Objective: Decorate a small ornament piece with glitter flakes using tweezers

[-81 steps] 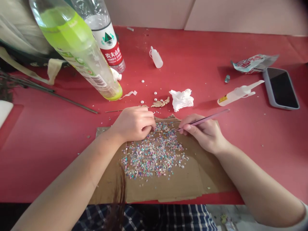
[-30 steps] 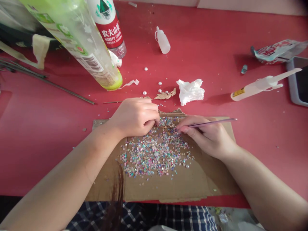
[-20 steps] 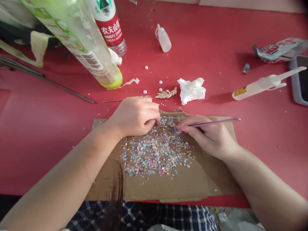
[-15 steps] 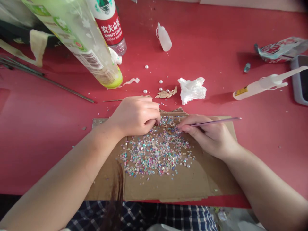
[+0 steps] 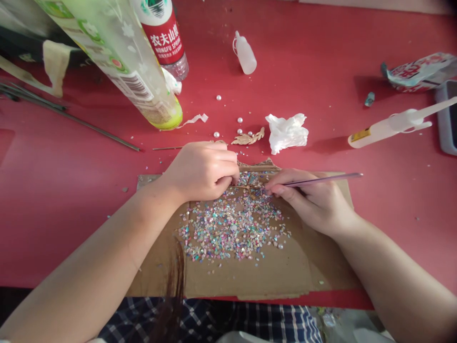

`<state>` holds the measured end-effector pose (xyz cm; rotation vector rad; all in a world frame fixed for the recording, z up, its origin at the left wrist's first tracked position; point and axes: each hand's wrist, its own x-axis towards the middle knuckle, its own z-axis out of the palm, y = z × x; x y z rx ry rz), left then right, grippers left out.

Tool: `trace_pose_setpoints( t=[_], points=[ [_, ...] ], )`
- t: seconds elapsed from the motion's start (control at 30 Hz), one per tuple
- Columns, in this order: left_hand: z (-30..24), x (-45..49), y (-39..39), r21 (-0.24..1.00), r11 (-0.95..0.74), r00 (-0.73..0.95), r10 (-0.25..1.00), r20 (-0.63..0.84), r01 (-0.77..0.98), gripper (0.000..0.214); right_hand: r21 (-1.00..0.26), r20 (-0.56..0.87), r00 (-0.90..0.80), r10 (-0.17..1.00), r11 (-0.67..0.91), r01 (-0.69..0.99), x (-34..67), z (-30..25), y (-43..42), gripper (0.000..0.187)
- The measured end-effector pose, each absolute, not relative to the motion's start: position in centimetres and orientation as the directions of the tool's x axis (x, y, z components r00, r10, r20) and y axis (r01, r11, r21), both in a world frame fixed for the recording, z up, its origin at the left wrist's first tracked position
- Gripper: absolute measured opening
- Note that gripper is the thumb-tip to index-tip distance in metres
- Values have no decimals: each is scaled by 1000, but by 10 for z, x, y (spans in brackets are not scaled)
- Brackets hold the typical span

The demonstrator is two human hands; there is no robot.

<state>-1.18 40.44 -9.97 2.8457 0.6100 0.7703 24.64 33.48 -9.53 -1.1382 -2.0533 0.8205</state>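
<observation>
While the left hand [image 5: 202, 171] curls closed around a thin metal stem [image 5: 167, 148], whose gold sprig [image 5: 250, 188] pokes out past the fingers, the right hand [image 5: 309, 202] pinches slim purple tweezers [image 5: 321, 178] in a narrow hold, their tips right at the sprig. Both hands work over the far part of a torn cardboard sheet [image 5: 250, 278] lying on the red tabletop [image 5: 64, 209], with a scattered heap of iridescent flecks [image 5: 228, 228] spread toward the near side. The step in hand looks like fine placing or adjusting at the sprig, so the next move seems to call for small, steady tweezer pressure with the stem held firm. Just beyond the hands lie loose pearls [image 5: 240, 120], a gold leaf piece [image 5: 249, 138] and crumpled tissue [image 5: 286, 133], while a glue bottle [image 5: 387, 125] lies off to the right.
</observation>
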Motion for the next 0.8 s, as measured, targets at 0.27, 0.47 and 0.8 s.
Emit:
trace_pose_setpoints(
  t=[0.27, 0.47, 0.8],
  points=[
    [-101, -13, 404, 221, -909, 785, 416, 459, 353, 31, -772, 231, -421, 877, 428, 469, 247, -96, 334, 16],
    [-101, -12, 405, 217, -910, 787, 414, 458, 353, 31, -791, 206, -413, 887, 400, 464, 246, -95, 335, 16],
    [-100, -13, 404, 230, -903, 792, 430, 435, 364, 31, -814, 177, -399, 900, 362, 454, 246, -93, 336, 20]
  ],
)
